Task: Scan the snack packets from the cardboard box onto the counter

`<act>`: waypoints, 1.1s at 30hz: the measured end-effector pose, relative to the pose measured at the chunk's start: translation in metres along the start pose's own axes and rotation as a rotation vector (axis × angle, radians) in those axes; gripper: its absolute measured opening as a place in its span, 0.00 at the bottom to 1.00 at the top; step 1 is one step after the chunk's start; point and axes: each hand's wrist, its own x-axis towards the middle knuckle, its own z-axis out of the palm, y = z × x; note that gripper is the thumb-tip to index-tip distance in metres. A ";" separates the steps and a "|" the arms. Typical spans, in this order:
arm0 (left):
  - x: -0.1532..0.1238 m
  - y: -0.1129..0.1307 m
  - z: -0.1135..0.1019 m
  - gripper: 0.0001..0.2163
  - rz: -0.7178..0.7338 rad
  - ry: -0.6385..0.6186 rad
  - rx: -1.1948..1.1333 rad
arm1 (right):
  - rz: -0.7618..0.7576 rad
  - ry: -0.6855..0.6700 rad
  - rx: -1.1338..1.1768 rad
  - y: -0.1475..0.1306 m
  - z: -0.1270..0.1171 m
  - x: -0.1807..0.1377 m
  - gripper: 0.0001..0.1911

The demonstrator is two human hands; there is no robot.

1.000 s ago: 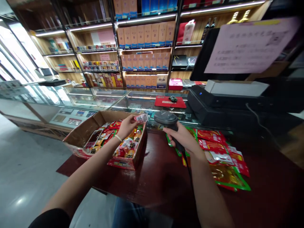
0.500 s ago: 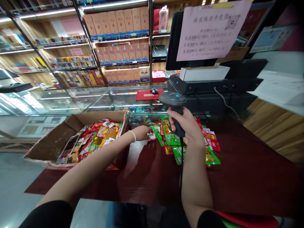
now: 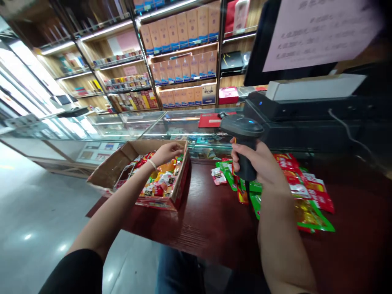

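My right hand [image 3: 260, 161] is wrapped round the grip of a black barcode scanner [image 3: 243, 126], held upright with its cable running down. Below and around it lies a pile of snack packets [image 3: 312, 212] in green, red and clear wrapping. A small white-and-red packet [image 3: 218, 176] rests at the pile's left edge. My left hand [image 3: 168, 153], with a pale band on the wrist, hovers over an open cardboard box [image 3: 180, 192] full of small colourful snack packets [image 3: 162, 179]. Its fingers are loosely bent and apart, and nothing shows in them.
Both box and pile are on a dark red wooden counter [image 3: 202, 220]. Behind runs a glass display case [image 3: 153, 126] with a red mouse pad [image 3: 211, 120]. At the right stand a monitor with a pink paper sign [image 3: 318, 41] and a white box [image 3: 315, 87]. Stocked shelves line the back.
My left hand has let go of the small white-and-red packet beside the pile and moved left over the box. The view has turned left. The scanner stays in my right hand.
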 end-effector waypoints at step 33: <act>-0.041 -0.055 -0.023 0.14 -0.170 0.146 -0.525 | 0.156 -0.186 -0.044 0.044 0.066 0.016 0.18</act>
